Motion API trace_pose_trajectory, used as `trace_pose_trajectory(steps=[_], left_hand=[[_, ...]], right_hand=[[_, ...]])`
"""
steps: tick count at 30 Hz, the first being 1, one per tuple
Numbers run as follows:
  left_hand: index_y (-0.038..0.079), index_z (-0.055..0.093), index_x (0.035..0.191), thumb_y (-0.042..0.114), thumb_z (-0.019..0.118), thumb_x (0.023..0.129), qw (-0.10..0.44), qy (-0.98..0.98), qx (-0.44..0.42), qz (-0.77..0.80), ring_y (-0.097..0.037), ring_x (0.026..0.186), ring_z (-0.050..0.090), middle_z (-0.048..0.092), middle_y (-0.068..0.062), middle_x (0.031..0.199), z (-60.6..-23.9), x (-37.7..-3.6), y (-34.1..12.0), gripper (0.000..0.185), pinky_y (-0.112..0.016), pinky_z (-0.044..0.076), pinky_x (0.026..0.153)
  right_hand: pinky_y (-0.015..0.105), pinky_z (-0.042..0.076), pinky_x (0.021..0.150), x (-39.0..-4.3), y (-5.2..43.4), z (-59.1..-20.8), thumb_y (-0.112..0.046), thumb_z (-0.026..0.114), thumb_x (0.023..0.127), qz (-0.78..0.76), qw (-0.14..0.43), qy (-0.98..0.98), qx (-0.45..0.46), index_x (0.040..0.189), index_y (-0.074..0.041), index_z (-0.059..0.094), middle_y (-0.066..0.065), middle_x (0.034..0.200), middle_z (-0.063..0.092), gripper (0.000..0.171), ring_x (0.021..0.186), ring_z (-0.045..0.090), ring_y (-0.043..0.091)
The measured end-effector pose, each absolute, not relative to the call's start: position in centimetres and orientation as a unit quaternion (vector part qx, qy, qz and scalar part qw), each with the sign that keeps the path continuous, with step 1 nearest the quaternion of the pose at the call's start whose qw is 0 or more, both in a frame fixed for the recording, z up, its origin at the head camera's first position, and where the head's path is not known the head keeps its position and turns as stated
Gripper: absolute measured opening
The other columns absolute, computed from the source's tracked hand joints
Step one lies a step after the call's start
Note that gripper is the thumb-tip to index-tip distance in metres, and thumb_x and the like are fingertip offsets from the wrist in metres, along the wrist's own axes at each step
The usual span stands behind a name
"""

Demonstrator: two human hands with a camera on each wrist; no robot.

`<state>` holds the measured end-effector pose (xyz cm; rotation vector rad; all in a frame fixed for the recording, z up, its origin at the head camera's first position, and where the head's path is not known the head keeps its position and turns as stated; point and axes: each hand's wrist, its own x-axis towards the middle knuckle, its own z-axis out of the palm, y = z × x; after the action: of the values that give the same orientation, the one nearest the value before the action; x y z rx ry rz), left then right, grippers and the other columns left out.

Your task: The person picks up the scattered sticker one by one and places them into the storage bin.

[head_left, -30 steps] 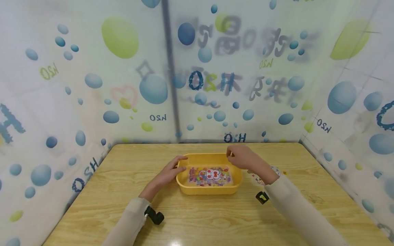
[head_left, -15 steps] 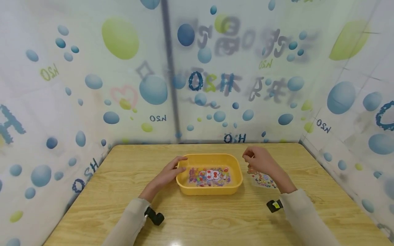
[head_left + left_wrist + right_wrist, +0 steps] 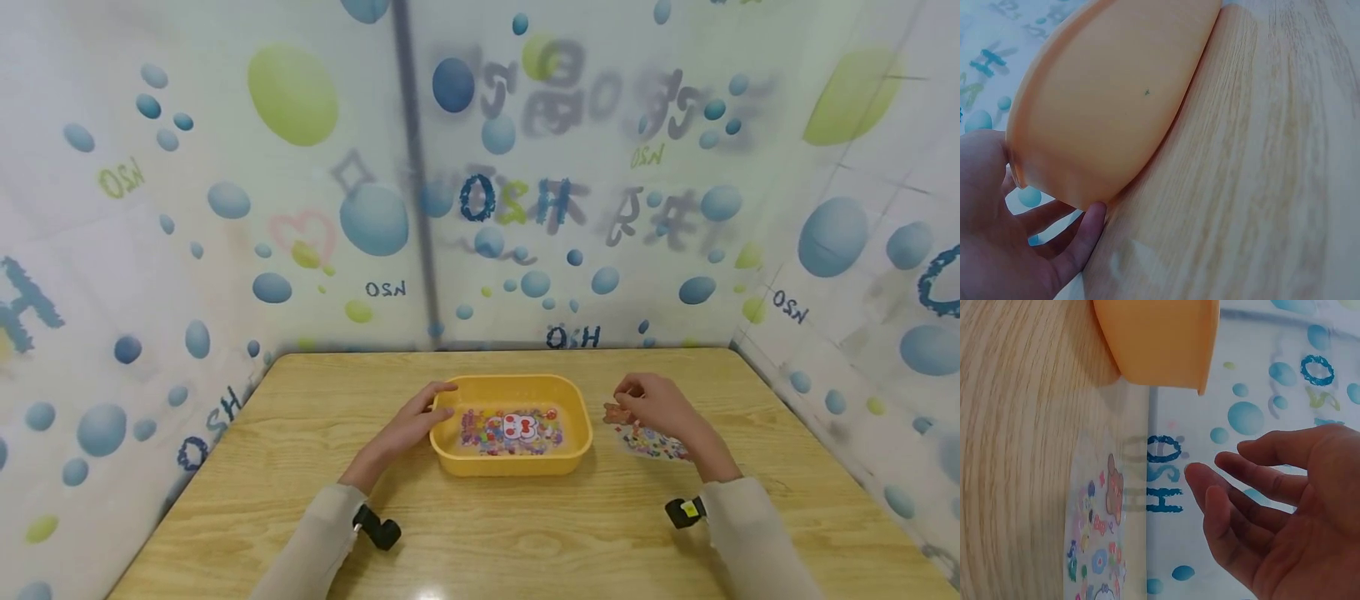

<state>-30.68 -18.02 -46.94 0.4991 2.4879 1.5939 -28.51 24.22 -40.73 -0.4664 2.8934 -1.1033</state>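
Observation:
A yellow plastic basin (image 3: 510, 467) stands on the table. At its left end my left hand (image 3: 405, 425) grips it, with digits over the rim; in the left wrist view other fingertips touch the outer wall. Inside the basin lies a colourful print (image 3: 517, 429) with a white rabbit and red bow. Right of the basin, my right hand (image 3: 660, 408) hovers over a clear sticker sheet (image 3: 651, 442) with a brown bear (image 3: 1114, 490) at its end. In the right wrist view the fingers (image 3: 1266, 481) are loosely bent, holding nothing.
The wooden table (image 3: 480, 533) reaches back to a wall covering (image 3: 525, 250) printed with blue and green bubbles, with more of it at both sides. Black camera mounts sit on both wrists, the right one (image 3: 684, 512) just above the tabletop.
My right hand has moved right and lower, from the basin's far right rim to above the sticker sheet. More of the sheet now shows. My left hand and the basin have not moved.

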Motion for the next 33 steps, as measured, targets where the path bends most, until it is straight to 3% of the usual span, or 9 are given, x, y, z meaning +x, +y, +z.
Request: trace_pose_trajectory(steps=[20, 28, 33], left_hand=[[0.015, 0.048, 0.151, 0.020, 0.054, 0.107, 0.066, 0.830, 0.167, 0.529, -0.039, 0.155, 0.031, 0.037, -0.014, 0.166, -47.2, -31.1, -18.0, 0.045, -0.062, 0.027, 0.124], [0.015, 0.048, 0.151, 0.020, 0.054, 0.107, 0.066, 0.832, 0.164, 0.525, -0.038, 0.155, 0.030, 0.038, -0.014, 0.165, -47.0, -31.1, -18.0, 0.045, -0.061, 0.025, 0.125], [0.015, 0.048, 0.152, 0.020, 0.054, 0.107, 0.071, 0.832, 0.162, 0.526, -0.038, 0.156, 0.028, 0.037, -0.014, 0.166, -47.0, -31.0, -18.1, 0.045, -0.062, 0.022, 0.126]], right_hand=[[0.036, 0.058, 0.067, -29.6, 29.6, -42.3, -0.014, 0.066, 0.098, -0.298, 0.010, 0.946, -0.123, 0.114, 0.006, 0.067, 0.022, 0.102, 0.072, 0.026, 0.080, 0.069, 0.025], [0.057, 0.056, 0.083, -29.8, 33.0, -42.2, -0.016, 0.071, 0.093, -0.233, 0.012, 0.967, -0.103, 0.111, 0.008, 0.067, 0.032, 0.112, 0.068, 0.031, 0.101, 0.065, 0.046], [0.063, 0.052, 0.091, -29.9, 34.7, -42.8, -0.021, 0.072, 0.091, -0.212, 0.034, 0.975, -0.066, 0.115, 0.010, 0.065, 0.039, 0.122, 0.061, 0.040, 0.109, 0.059, 0.054]])
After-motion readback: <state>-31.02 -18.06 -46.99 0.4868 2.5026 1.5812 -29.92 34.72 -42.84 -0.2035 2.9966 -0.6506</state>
